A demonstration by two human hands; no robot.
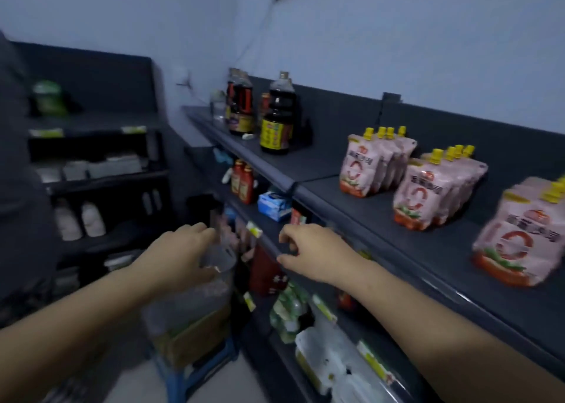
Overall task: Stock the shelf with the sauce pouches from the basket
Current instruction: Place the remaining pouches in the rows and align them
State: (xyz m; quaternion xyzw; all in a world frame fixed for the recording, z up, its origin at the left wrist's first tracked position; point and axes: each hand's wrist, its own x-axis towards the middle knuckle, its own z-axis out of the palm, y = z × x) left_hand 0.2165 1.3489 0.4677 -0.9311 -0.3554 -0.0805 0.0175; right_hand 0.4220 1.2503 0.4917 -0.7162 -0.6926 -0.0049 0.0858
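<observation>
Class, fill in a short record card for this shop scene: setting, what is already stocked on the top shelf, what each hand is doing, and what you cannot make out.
setting: dark shelving along a pale wall
stocked: three rows of pink pouches with yellow caps, upright on the top shelf
also on shelf: dark sauce bottles further along
left hand: on a clear container
right hand: empty, fingers curled
unclear: the basket, blurred

2 bare forearms, no sleeves, left grip (pixel 180 254), right grip (pixel 308 251)
</observation>
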